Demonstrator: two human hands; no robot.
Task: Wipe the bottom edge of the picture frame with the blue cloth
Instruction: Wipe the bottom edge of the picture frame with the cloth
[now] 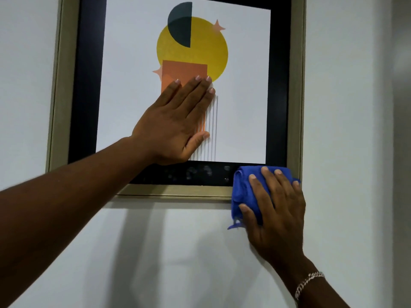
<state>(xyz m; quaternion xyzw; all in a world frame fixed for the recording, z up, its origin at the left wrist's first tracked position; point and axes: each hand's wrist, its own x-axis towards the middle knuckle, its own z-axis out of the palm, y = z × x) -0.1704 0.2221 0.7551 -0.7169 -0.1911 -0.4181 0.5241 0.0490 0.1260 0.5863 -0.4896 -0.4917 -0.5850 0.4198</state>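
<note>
A picture frame (178, 192) with a dull gold rim and a black mat hangs on a white wall; its print shows a yellow circle, a dark half-disc and an orange rectangle. My left hand (175, 121) lies flat and open against the glass, fingers together, over the lower middle of the print. My right hand (273, 210) presses a bunched blue cloth (244, 192) onto the frame's bottom right corner. The cloth covers the gold bottom edge there and hangs slightly below it. Smudges show on the black mat strip to the left of the cloth.
White wall (178, 252) surrounds the frame, with shadows of my arms below it. A wall corner or vertical edge (391, 152) runs down the far right. A silver chain bracelet (309, 283) sits on my right wrist.
</note>
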